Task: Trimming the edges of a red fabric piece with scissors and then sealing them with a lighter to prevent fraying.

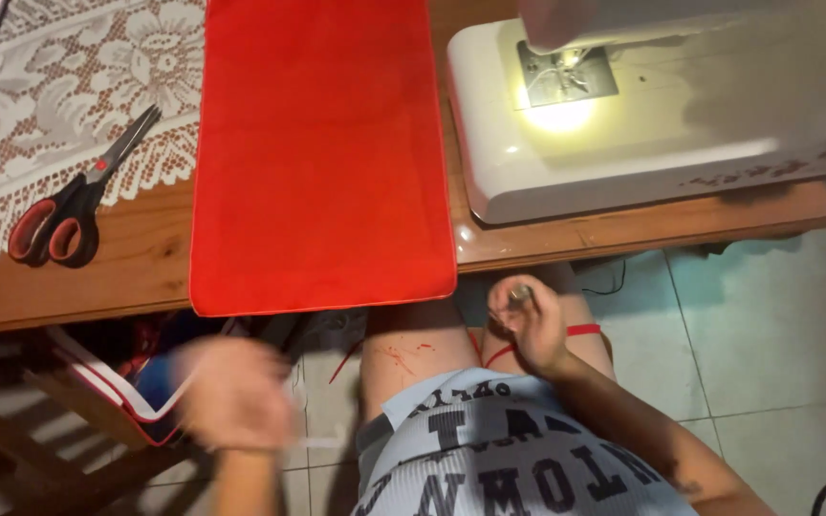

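Scissors point(69, 205) with red handles lie left of red cloth point(322, 153).

One red cloth point(322, 153) lies on the wooden table point(145, 253), hanging over its front edge. One pair of scissors point(74, 205) sits near the left edge, partly on one lace doily point(69, 96). One white sewing machine point(642, 124) stands at the right. Two hands show below the table edge: left hand point(231, 392), right hand point(528, 320).

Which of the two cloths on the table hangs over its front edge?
The plain red cloth: its lower end hangs past the front edge of the wooden table. The white lace cloth, under the scissors, lies wholly on top.
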